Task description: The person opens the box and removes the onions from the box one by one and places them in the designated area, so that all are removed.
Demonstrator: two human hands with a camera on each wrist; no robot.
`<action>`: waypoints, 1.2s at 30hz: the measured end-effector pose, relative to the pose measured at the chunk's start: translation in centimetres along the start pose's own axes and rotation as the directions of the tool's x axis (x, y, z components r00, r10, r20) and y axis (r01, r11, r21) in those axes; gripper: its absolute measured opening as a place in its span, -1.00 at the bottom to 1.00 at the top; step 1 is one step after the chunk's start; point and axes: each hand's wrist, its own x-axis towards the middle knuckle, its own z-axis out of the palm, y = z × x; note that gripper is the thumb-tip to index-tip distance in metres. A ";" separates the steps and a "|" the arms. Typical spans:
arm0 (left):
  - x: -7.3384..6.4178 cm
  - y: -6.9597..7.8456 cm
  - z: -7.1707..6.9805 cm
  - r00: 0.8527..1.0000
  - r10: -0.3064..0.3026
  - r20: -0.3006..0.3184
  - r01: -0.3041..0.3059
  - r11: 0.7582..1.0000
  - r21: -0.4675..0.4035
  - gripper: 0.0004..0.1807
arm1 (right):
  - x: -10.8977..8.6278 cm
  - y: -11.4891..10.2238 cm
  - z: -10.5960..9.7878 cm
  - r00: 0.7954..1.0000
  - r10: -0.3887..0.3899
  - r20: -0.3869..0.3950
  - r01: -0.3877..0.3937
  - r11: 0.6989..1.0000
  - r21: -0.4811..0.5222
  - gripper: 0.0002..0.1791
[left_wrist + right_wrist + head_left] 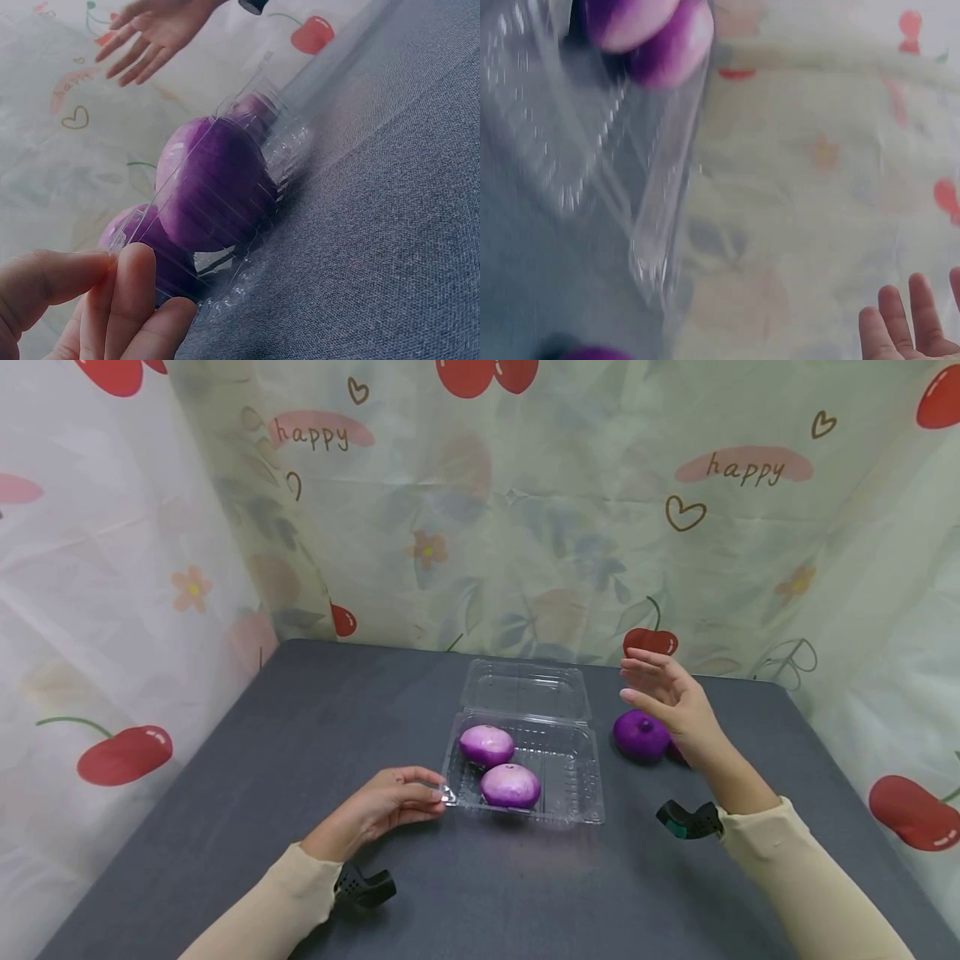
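Note:
A clear plastic clamshell box lies on the table with its lid folded back. Two purple onions, pale on top, sit in its left half, one behind the other. My left hand pinches the box's near left corner between thumb and fingers; the left wrist view shows this grip close up. Above the table right of the box, my right hand is raised with its fingers extended, holding nothing. Below it rests a darker purple onion. Another purple thing beside that is mostly hidden by the hand.
The dark grey table extends around the box. Patterned curtains hang along its back and both sides. Each wrist carries a black camera mount, such as the right one.

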 end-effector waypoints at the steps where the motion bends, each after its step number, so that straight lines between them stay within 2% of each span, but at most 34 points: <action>1: 0.0 0.0 0.0 1.000 -0.001 0.000 0.001 1.000 -0.001 -0.76 | 0.0 0.0 0.5 1.000 -0.004 0.006 0.004 1.000 -0.005 -0.45; 7: 0.0 0.0 0.0 1.000 -0.002 0.005 0.002 1.000 -0.007 -0.75 | -0.4 0.4 3.3 0.999 -0.018 0.051 0.019 1.000 -0.025 -0.43; 12: 0.0 0.0 0.0 1.000 0.001 0.005 -0.001 1.000 -0.009 -0.73 | -0.8 1.4 5.6 0.992 0.027 0.124 -0.022 0.999 -0.039 -0.40; 23: -0.1 0.0 0.0 1.000 0.006 0.008 -0.006 1.000 -0.002 -0.75 | -1.4 3.9 8.9 0.950 0.156 0.270 -0.146 0.988 -0.057 -0.39; 27: -0.1 0.0 0.0 1.000 0.007 0.011 -0.007 1.000 -0.002 -0.73 | -1.2 4.7 9.6 0.924 0.216 0.317 -0.192 0.976 -0.105 -0.35; 31: -0.1 0.0 -0.1 1.000 0.010 0.009 -0.010 1.000 0.000 -0.74 | -0.9 5.2 10.1 0.884 0.295 0.364 -0.237 0.952 -0.195 -0.31; 36: -0.1 -0.1 -0.1 1.000 0.011 0.009 -0.011 1.000 -0.002 -0.75 | -0.9 5.6 10.5 0.844 0.340 0.414 -0.236 0.930 -0.283 -0.32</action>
